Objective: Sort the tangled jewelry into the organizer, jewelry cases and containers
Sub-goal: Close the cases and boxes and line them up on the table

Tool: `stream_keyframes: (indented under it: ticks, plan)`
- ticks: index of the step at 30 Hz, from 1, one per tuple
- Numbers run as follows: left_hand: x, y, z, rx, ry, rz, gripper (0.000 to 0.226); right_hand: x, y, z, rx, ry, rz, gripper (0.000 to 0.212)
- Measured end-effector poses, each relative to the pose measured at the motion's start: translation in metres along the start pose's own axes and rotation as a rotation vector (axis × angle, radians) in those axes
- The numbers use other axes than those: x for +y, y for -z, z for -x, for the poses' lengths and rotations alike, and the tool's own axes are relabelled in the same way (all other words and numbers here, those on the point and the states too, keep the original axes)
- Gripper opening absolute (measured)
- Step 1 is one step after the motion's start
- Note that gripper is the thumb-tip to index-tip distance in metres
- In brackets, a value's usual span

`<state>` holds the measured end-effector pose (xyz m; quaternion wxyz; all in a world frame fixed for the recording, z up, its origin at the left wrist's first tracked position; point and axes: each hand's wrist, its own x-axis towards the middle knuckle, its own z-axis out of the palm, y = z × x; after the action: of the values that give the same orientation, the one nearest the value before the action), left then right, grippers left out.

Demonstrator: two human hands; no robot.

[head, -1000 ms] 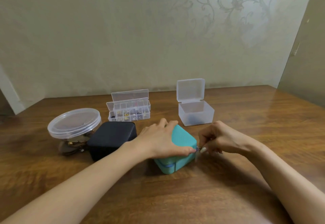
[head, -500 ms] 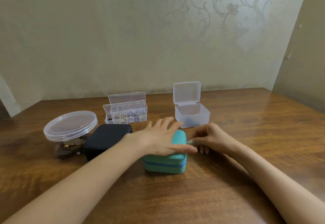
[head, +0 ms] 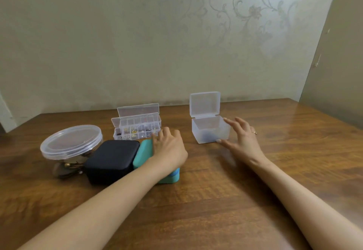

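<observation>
Teal case (head: 142,154) under left hand (head: 169,149), flush against black case (head: 112,159)

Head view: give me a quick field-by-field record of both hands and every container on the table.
left hand: rests on the teal case, fingers relaxed
right hand: open, fingers spread beside the clear box; contact unclear
clear box: lid up, something dark inside
organizer: lid open, small pieces in its compartments
black case: closed, against the teal case
round container: lid on, jewelry visible at its bottom
</observation>
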<state>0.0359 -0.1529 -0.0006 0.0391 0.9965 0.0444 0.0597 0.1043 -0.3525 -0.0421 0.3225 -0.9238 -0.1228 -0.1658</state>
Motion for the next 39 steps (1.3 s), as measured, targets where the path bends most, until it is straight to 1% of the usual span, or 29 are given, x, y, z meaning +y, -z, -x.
stream_keyframes:
  ticks: [2, 5, 6, 7, 9, 11, 12, 13, 14, 15, 17, 18, 19, 21, 22, 23, 24, 25, 26, 27, 29, 32, 33, 34, 35, 36, 37, 38, 39]
  plan:
    - [0.001, -0.003, -0.009, 0.073, -0.037, 0.1, 0.051, 0.004, -0.001, -0.001, -0.091, -0.014, -0.03, 0.055]
    - [0.004, -0.002, -0.016, 0.172, -0.143, 0.384, 0.068, 0.001, 0.006, -0.002, -0.037, 0.006, -0.099, 0.022]
    - [0.006, 0.001, -0.019, 0.188, -0.163, 0.497, 0.076, -0.001, 0.009, -0.003, -0.013, 0.005, -0.115, 0.015]
    - [0.007, 0.004, -0.023, 0.182, -0.167, 0.616, 0.084, -0.004, 0.012, -0.002, 0.008, -0.002, -0.131, 0.017]
    - [0.012, 0.011, -0.035, 0.095, -0.134, 0.852, 0.099, -0.011, 0.018, 0.002, 0.064, -0.028, -0.187, 0.03]
    - [0.019, 0.016, -0.045, -0.009, -0.09, 1.039, 0.11, -0.015, 0.022, 0.006, 0.116, -0.054, -0.264, 0.031]
    - [0.023, 0.017, -0.049, -0.052, -0.086, 1.103, 0.112, -0.014, 0.023, 0.006, 0.108, -0.058, -0.293, 0.032]
    - [0.026, 0.015, -0.052, -0.081, -0.098, 1.148, 0.11, -0.013, 0.023, 0.007, 0.077, -0.053, -0.307, 0.039]
    - [0.028, 0.013, -0.056, -0.095, -0.118, 1.181, 0.105, -0.011, 0.023, 0.007, 0.034, -0.041, -0.298, 0.053]
    - [0.028, 0.012, -0.059, -0.091, -0.139, 1.207, 0.094, -0.008, 0.021, 0.006, 0.001, -0.02, -0.271, 0.071]
    - [0.024, 0.011, -0.062, -0.048, -0.168, 1.234, 0.061, 0.0, 0.014, 0.003, -0.011, 0.042, -0.209, 0.105]
    - [0.021, 0.012, -0.061, -0.026, -0.182, 1.21, 0.053, 0.002, 0.011, 0.002, 0.001, 0.074, -0.204, 0.117]
    - [0.018, 0.013, -0.059, -0.013, -0.202, 1.143, 0.053, 0.004, 0.01, 0.0, 0.019, 0.108, -0.22, 0.126]
    - [0.013, 0.012, -0.055, 0.026, -0.3, 0.9, 0.048, 0.007, 0.009, -0.003, 0.083, 0.179, -0.262, 0.138]
    - [0.012, 0.011, -0.052, 0.046, -0.38, 0.743, 0.043, 0.008, 0.01, -0.005, 0.12, 0.206, -0.252, 0.138]
    - [0.011, 0.01, -0.05, 0.054, -0.454, 0.578, 0.038, 0.009, 0.013, -0.005, 0.129, 0.231, -0.21, 0.134]
    - [0.011, 0.008, -0.048, 0.06, -0.505, 0.439, 0.036, 0.008, 0.015, -0.005, 0.098, 0.253, -0.133, 0.127]
    - [0.012, 0.008, -0.046, 0.075, -0.534, 0.341, 0.036, 0.007, 0.016, -0.004, 0.043, 0.277, -0.038, 0.117]
    - [0.011, 0.007, -0.046, 0.102, -0.542, 0.283, 0.036, 0.007, 0.016, -0.004, -0.017, 0.303, 0.046, 0.103]
    - [0.01, 0.007, -0.045, 0.128, -0.545, 0.252, 0.036, 0.008, 0.015, -0.004, -0.06, 0.316, 0.098, 0.09]
    - [0.011, 0.006, -0.043, 0.113, -0.56, 0.207, 0.042, 0.008, 0.014, -0.004, -0.065, 0.299, 0.121, 0.075]
    - [0.005, 0.009, -0.037, -0.048, -0.59, 0.201, 0.058, 0.002, 0.015, -0.002, -0.022, 0.258, 0.143, 0.069]
    - [-0.001, 0.013, -0.036, -0.049, -0.573, 0.229, 0.064, 0.001, 0.016, 0.0, -0.021, 0.247, 0.157, 0.068]
    - [-0.011, 0.018, -0.038, 0.018, -0.521, 0.266, 0.069, -0.001, 0.016, 0.001, -0.023, 0.242, 0.174, 0.068]
    - [-0.025, 0.024, -0.042, 0.129, -0.436, 0.292, 0.074, -0.003, 0.015, 0.003, -0.021, 0.235, 0.194, 0.068]
    - [-0.042, 0.028, -0.048, 0.233, -0.314, 0.284, 0.08, -0.004, 0.014, 0.005, -0.013, 0.227, 0.211, 0.067]
    - [-0.063, 0.031, -0.056, 0.285, -0.177, 0.233, 0.085, -0.006, 0.012, 0.006, 0.001, 0.223, 0.222, 0.067]
    - [-0.083, 0.033, -0.062, 0.266, -0.062, 0.154, 0.09, -0.009, 0.01, 0.007, 0.007, 0.224, 0.24, 0.068]
    - [-0.101, 0.032, -0.067, 0.191, 0.015, 0.072, 0.092, -0.009, 0.008, 0.008, -0.006, 0.229, 0.282, 0.069]
